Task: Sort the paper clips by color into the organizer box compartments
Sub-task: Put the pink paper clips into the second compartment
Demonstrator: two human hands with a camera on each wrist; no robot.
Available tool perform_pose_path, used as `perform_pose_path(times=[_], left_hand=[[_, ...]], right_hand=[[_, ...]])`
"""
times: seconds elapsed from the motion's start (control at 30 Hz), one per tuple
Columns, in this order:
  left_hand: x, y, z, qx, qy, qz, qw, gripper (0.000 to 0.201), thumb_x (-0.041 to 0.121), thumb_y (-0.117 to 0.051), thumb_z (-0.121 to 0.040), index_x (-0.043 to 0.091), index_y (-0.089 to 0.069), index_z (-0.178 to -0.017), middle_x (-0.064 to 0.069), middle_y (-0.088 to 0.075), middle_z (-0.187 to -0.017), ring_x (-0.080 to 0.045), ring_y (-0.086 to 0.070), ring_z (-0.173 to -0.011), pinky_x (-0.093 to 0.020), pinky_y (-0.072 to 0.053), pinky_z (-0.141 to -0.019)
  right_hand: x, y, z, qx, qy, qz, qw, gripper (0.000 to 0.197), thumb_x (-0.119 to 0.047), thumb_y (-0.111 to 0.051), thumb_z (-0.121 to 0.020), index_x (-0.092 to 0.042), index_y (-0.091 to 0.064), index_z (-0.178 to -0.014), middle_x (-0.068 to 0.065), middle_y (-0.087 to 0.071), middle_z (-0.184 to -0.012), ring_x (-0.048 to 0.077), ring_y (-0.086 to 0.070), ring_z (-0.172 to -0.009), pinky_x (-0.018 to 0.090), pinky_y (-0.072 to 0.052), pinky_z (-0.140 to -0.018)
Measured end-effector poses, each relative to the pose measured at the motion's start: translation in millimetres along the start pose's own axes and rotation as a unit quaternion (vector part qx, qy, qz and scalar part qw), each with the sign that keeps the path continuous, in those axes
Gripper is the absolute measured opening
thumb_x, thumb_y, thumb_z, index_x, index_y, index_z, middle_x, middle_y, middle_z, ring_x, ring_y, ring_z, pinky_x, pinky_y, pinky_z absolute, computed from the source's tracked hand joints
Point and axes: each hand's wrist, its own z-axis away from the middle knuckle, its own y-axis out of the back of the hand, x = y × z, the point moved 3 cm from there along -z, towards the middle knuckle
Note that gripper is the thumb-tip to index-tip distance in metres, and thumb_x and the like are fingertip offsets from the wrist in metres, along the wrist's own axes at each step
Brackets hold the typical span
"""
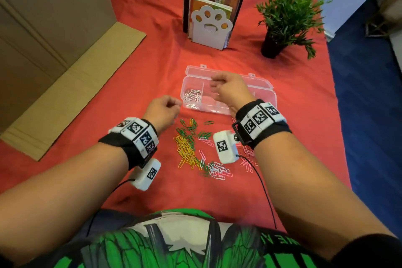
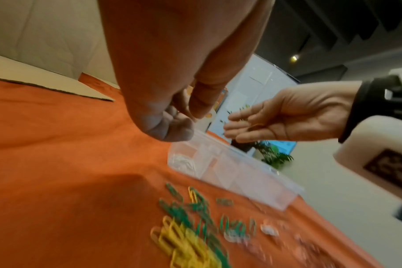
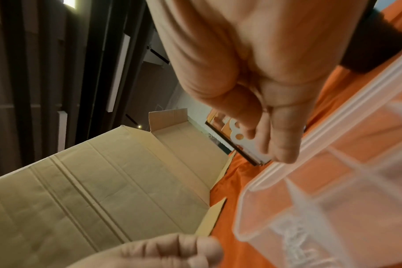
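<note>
The clear organizer box (image 1: 264,85) lies open on the red cloth, with white paper clips (image 1: 192,94) in its left compartment. My right hand (image 1: 226,89) hovers over the middle compartments; in the left wrist view the right hand (image 2: 264,125) has its palm showing and its fingers relaxed, with no clip visible in it. My left hand (image 1: 167,106) is just left of the box (image 2: 252,175), its fingers curled against the thumb (image 2: 186,116), and nothing shows between them. Loose yellow clips (image 1: 185,150), green clips (image 1: 189,129) and pink clips (image 1: 247,159) lie in front of the box.
A large open cardboard box (image 1: 54,50) fills the left side. A paw-shaped book stand (image 1: 212,26) and a potted plant (image 1: 285,19) stand behind the organizer. The table's right edge drops to a blue floor (image 1: 369,115).
</note>
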Motion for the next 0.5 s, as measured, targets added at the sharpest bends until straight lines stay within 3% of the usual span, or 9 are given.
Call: perform_pose_path(times=[0.07, 0.13, 0.23, 0.33, 0.4, 0.5], left_hand=[[-11.0, -12.9, 12.9, -0.059, -0.028, -0.073, 0.995, 0.019, 0.007, -0.06, -0.084, 0.023, -0.061, -0.074, 0.004, -0.058, -0.067, -0.011, -0.051, -0.059, -0.027, -0.045, -0.067], [-18.2, -29.7, 27.7, -0.129, -0.045, -0.15, 0.979, 0.009, 0.01, -0.064, -0.082, 0.016, -0.069, -0.084, 0.0, -0.065, -0.074, -0.012, -0.057, -0.068, -0.027, -0.047, -0.074], [-24.5, -54.2, 46.4, -0.207, -0.085, -0.252, 0.941, 0.016, 0.013, -0.067, -0.079, 0.014, -0.073, -0.094, -0.003, -0.073, -0.088, -0.014, -0.063, -0.081, -0.025, -0.048, -0.08], [-25.7, -74.3, 59.0, -0.246, -0.157, -0.349, 0.89, 0.021, 0.018, -0.067, -0.079, 0.019, -0.073, -0.099, -0.006, -0.072, -0.097, -0.02, -0.064, -0.093, -0.024, -0.045, -0.082], [-27.5, -82.7, 62.2, -0.251, -0.198, -0.393, 0.862, 0.024, 0.022, -0.067, -0.078, 0.023, -0.072, -0.102, -0.008, -0.067, -0.1, -0.023, -0.059, -0.097, -0.025, -0.041, -0.083], [-31.6, -85.6, 61.8, -0.241, -0.211, -0.425, 0.846, 0.029, 0.029, -0.073, -0.071, 0.023, -0.07, -0.099, -0.008, -0.06, -0.097, -0.025, -0.057, -0.094, -0.027, -0.04, -0.081]], right_hand=[[12.0, 11.5, 18.8, -0.008, 0.013, 0.061, 0.998, 0.026, 0.007, -0.042, -0.089, -0.001, -0.061, -0.105, 0.01, -0.06, -0.087, 0.013, -0.061, -0.067, 0.035, -0.05, -0.071], [31.0, 22.4, 40.3, -0.038, 0.029, 0.174, 0.984, 0.016, -0.004, -0.051, -0.089, -0.003, -0.065, -0.098, 0.003, -0.061, -0.08, 0.016, -0.058, -0.075, 0.033, -0.049, -0.076], [70.5, 27.9, 74.2, -0.084, 0.015, 0.303, 0.949, 0.013, -0.012, -0.055, -0.087, -0.008, -0.067, -0.092, -0.001, -0.062, -0.076, 0.015, -0.056, -0.075, 0.023, -0.041, -0.066], [114.3, 26.0, 101.9, -0.106, -0.001, 0.369, 0.923, 0.011, -0.016, -0.059, -0.083, -0.012, -0.067, -0.091, 0.005, -0.061, -0.084, 0.019, -0.057, -0.08, 0.024, -0.042, -0.071], [137.1, 21.2, 114.6, -0.104, 0.016, 0.38, 0.919, 0.019, -0.021, -0.064, -0.081, -0.014, -0.064, -0.099, 0.007, -0.056, -0.094, 0.022, -0.057, -0.088, 0.031, -0.047, -0.083], [154.0, 10.0, 123.1, -0.081, 0.064, 0.392, 0.914, 0.036, -0.031, -0.067, -0.078, -0.016, -0.06, -0.11, 0.011, -0.051, -0.102, 0.028, -0.053, -0.098, 0.036, -0.045, -0.09]])
